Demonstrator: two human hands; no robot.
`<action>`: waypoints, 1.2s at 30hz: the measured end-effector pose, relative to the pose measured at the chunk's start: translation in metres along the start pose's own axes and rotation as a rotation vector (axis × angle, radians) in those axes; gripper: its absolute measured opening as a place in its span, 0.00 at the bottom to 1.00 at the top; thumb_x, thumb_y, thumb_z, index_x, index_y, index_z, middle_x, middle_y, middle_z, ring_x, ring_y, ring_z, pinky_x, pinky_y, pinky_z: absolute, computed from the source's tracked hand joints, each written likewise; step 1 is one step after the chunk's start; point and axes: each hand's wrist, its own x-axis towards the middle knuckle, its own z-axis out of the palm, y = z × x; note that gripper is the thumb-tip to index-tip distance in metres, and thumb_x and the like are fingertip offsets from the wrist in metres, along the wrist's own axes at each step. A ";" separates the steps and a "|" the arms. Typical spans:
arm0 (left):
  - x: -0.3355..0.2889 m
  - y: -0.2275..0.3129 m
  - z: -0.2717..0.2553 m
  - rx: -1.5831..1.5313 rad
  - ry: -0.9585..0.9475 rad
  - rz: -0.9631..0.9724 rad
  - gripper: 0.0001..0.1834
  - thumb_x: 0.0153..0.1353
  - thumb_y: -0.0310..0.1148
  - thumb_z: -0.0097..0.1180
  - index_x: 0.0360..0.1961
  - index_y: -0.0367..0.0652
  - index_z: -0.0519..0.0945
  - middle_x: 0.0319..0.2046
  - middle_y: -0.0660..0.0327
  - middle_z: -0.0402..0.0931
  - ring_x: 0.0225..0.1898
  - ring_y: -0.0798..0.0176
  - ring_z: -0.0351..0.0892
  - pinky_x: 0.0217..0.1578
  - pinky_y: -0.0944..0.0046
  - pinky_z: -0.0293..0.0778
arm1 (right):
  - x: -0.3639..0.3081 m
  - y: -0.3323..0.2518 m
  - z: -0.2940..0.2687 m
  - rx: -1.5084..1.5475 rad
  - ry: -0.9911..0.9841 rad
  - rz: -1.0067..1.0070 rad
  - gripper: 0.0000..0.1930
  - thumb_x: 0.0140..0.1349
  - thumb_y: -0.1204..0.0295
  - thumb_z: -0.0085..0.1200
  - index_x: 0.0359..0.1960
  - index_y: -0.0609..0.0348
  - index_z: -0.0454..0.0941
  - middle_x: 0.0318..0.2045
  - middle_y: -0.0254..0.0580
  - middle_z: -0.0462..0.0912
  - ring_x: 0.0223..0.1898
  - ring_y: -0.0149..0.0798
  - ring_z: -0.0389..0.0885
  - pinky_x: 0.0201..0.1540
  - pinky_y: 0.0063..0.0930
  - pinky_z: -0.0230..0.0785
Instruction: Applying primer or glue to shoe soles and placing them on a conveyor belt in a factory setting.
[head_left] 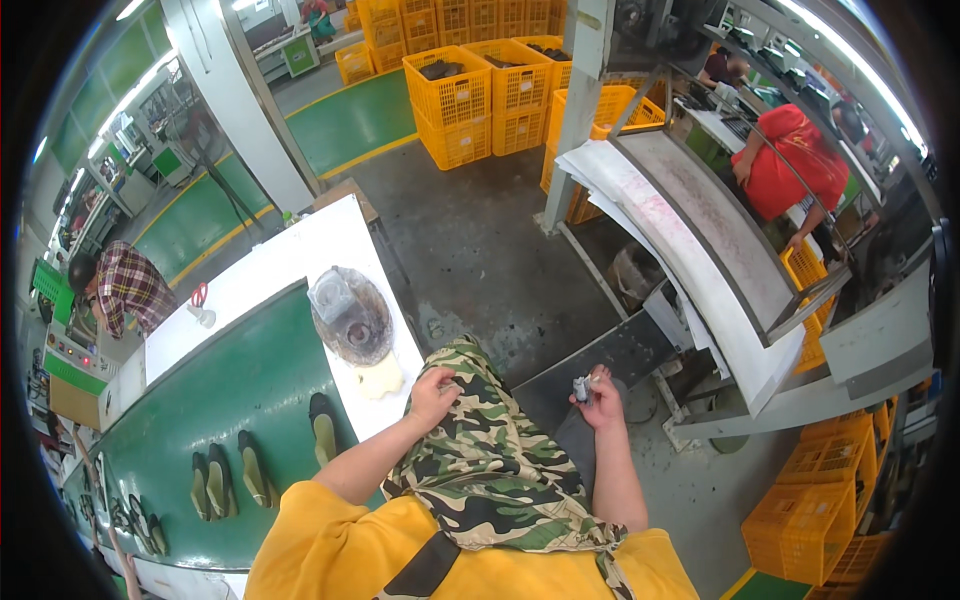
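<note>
My left hand is in front of my camouflage apron, its fingers curled together; whatever they may hold is hidden. Out to the right, my right hand is closed round a small grey object, too small to name. Left of my left hand, on the white tabletop, a round stained dish carries a bluish-grey, plastic-looking lump. A pale yellow cloth or sponge lies beside the dish. The closest shoe, a dark flat with a light insole, is on the green belt near my left forearm.
More flat shoes stand along the green belt. Red-handled scissors lie on the white table edge. Yellow crates are stacked ahead; a metal-framed rack rises on the right. Other people work at both sides.
</note>
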 end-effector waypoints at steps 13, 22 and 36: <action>0.000 -0.003 0.002 -0.013 0.008 0.001 0.15 0.46 0.26 0.64 0.38 0.37 0.79 0.34 0.57 0.79 0.34 0.60 0.81 0.36 0.64 0.77 | 0.000 -0.001 -0.001 -0.021 0.008 0.013 0.09 0.50 0.74 0.54 0.29 0.45 0.67 0.26 0.26 0.71 0.34 0.36 0.80 0.30 0.44 0.76; 0.000 -0.005 0.002 -0.007 0.001 -0.004 0.16 0.46 0.26 0.64 0.38 0.37 0.79 0.35 0.57 0.79 0.34 0.61 0.81 0.37 0.64 0.77 | 0.000 0.000 0.001 -0.025 0.015 0.009 0.09 0.50 0.74 0.54 0.29 0.45 0.67 0.26 0.26 0.71 0.33 0.37 0.81 0.28 0.44 0.75; 0.000 -0.009 0.003 -0.001 -0.010 -0.014 0.16 0.46 0.26 0.65 0.39 0.37 0.79 0.35 0.57 0.80 0.34 0.61 0.81 0.38 0.64 0.77 | 0.004 0.004 -0.010 -0.027 0.039 0.030 0.11 0.50 0.73 0.54 0.35 0.44 0.69 0.29 0.29 0.75 0.35 0.39 0.81 0.29 0.45 0.74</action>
